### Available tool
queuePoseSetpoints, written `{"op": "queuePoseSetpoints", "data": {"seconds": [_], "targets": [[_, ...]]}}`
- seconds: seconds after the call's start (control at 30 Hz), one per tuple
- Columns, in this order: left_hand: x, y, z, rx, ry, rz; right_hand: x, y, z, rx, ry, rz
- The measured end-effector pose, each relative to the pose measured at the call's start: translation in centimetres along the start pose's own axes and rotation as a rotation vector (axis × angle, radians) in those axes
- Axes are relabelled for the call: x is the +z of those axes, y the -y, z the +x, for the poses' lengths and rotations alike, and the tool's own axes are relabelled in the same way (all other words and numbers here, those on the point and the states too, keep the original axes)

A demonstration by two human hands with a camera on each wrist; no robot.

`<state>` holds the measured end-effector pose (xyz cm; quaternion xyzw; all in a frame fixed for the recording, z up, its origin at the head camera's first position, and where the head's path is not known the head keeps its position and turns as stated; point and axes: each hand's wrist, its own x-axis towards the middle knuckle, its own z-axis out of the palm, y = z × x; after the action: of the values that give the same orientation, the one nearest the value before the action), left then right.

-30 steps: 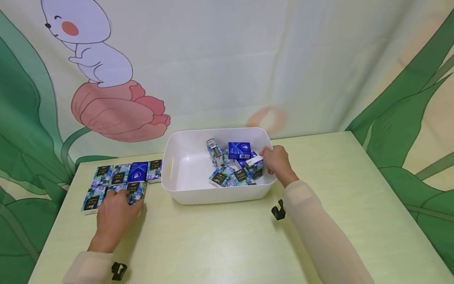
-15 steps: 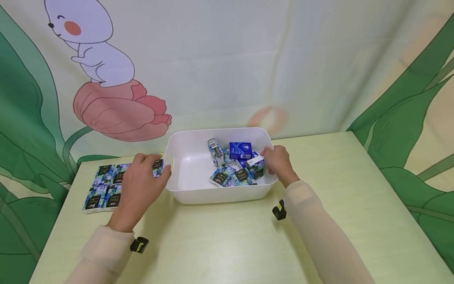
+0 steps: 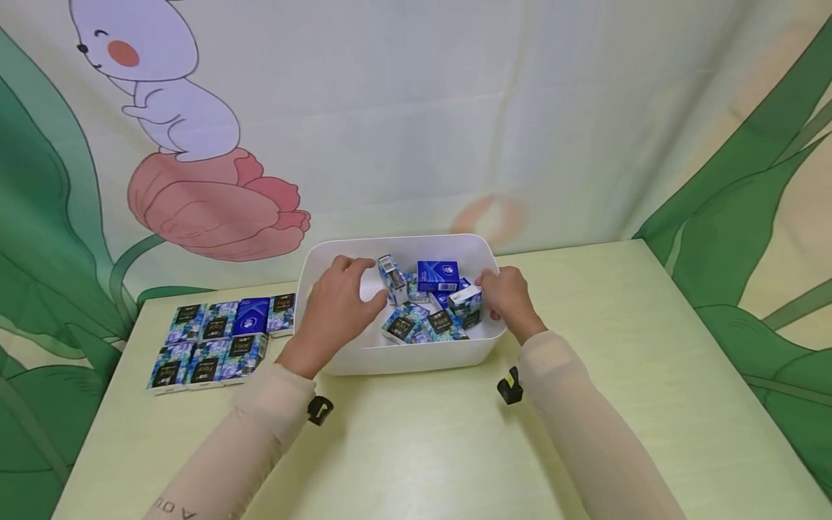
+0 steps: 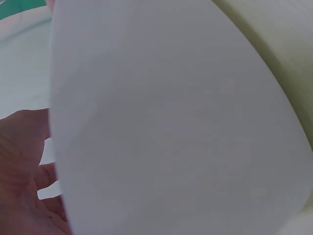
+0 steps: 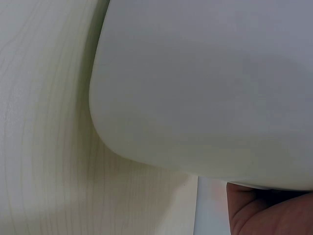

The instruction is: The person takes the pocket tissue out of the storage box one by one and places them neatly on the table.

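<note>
A white plastic bin [image 3: 406, 357] sits on the table, with several small packs that look like pocket tissues heaped in its right half. Over the bin's left half, my left hand [image 3: 341, 307] has thumb and fingers spread apart, holding nothing. Just right of its fingertips a floral pack [image 3: 393, 280] stands on edge; whether they touch it I cannot tell. My right hand [image 3: 510, 300] grips the bin's right end at the rim. Beside that hand is another floral pack [image 3: 466, 307], and a plain blue pack [image 3: 438, 276] lies behind. Bin walls fill most of both wrist views.
Left of the bin, floral packs [image 3: 206, 362] lie in two rows, with one blue pack [image 3: 250, 316] in the back row. The last floral pack [image 3: 282, 313] there lies close to the bin's left wall. A printed curtain [image 3: 403, 144] hangs behind the table [image 3: 416, 448].
My left hand has let go of a pack in the front row on the left and moved right, over the bin's wall and into it. My right hand has kept its grip.
</note>
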<state>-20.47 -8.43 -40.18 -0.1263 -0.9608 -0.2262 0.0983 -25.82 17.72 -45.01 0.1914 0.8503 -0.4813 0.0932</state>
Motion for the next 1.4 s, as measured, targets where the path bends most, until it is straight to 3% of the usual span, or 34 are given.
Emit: {"op": "queuePoseSetpoints", "data": {"seconds": [0.13, 0.33, 0.47, 0.57, 0.67, 0.87, 1.1, 1.4], "targets": [[1.7, -0.8, 1.2, 0.041, 0.070, 0.022, 0.0, 0.1, 0.0, 0.006, 0.010, 0.003], [3.8, -1.6, 2.3, 0.097, 0.155, 0.163, 0.0, 0.1, 0.0, 0.014, 0.006, 0.002], [4.7, -1.4, 2.4, -0.004, 0.190, 0.189, 0.1, 0.1, -0.1, 0.000, 0.009, 0.006], [5.1, -1.1, 2.2, -0.112, 0.184, 0.187, 0.2, 0.1, -0.1, 0.000, 0.008, 0.001], [5.3, -0.7, 2.2, -0.167, 0.174, 0.216, 0.2, 0.2, -0.2, 0.003, 0.001, -0.004], [5.5, -0.1, 2.4, -0.212, 0.207, 0.193, 0.0, 0.4, -0.5, 0.008, -0.003, -0.004], [6.0, 0.2, 2.9, -0.332, 0.324, 0.102, 0.0, 0.3, -0.5, -0.010, -0.012, -0.004], [5.9, 0.3, 2.7, -0.363, 0.332, 0.183, 0.0, 0.3, -0.6, -0.016, -0.001, 0.010]]}}
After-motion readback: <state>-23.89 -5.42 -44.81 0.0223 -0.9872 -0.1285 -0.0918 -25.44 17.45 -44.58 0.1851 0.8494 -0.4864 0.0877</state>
